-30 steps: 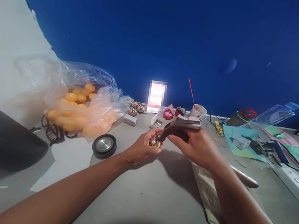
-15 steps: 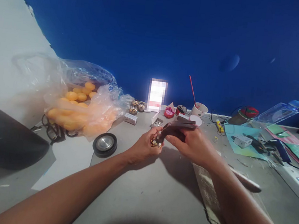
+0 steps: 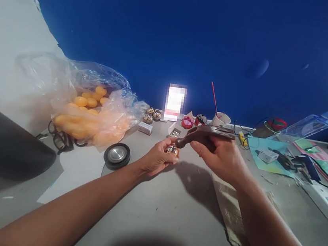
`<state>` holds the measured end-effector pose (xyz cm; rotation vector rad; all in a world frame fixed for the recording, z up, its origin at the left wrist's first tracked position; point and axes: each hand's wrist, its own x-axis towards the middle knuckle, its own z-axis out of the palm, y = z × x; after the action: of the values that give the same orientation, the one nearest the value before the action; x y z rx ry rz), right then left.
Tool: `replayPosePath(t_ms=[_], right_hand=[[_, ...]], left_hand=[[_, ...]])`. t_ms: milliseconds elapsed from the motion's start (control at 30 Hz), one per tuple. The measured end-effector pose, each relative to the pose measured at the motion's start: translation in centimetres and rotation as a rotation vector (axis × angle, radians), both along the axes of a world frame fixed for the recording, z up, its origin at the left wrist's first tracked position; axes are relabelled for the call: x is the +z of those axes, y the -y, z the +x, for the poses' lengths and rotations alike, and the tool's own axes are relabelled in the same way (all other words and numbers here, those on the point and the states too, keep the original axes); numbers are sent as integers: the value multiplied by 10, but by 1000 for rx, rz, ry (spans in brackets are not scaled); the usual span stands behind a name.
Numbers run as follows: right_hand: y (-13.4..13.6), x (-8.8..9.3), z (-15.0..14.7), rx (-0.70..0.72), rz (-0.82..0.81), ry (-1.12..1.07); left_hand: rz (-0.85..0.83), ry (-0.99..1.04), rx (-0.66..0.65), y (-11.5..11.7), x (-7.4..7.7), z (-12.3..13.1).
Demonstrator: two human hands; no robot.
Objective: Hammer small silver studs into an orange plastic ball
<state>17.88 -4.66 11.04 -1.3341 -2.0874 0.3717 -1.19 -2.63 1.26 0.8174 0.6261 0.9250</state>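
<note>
My left hand (image 3: 161, 156) is closed around a small ball studded with shiny metal tacks (image 3: 172, 150), held just above the table. In my right hand (image 3: 222, 156) is a dark claw hammer (image 3: 201, 132), gripped close to its head. The hammer's striking face is at the ball's upper edge; whether it touches, I cannot tell. My forearm hides the hammer's handle. Just beyond the ball, a small open white box (image 3: 175, 133) holds metal pieces. Several similar studded balls (image 3: 148, 118) sit farther back near the wall.
A clear plastic bag of orange balls (image 3: 91, 104) lies at left, behind a black round disc with a metal centre (image 3: 117, 155). A paper cup (image 3: 221, 119) with a red stick stands at the back. Coloured papers (image 3: 264, 149) and a power strip (image 3: 327, 195) lie right.
My right hand has drawn the hammer slightly right and off the ball, showing more of the ball's studded top. My left hand keeps its hold. The view has shifted a little.
</note>
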Motion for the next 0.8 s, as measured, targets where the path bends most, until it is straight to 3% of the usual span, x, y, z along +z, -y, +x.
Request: replayPosePath(t_ms=[200, 300, 533, 800], right_hand=[[-3, -3, 0, -33, -81, 164], [-2, -2, -1, -51, -10, 102], [-2, 0, 1, -91, -67, 173], [2, 7, 4, 4, -91, 160]], left_hand=[[-21, 24, -25, 2, 0, 1], [30, -53, -31, 3, 0, 1], [181, -203, -81, 4, -4, 2], [250, -352, -41, 7, -2, 3]])
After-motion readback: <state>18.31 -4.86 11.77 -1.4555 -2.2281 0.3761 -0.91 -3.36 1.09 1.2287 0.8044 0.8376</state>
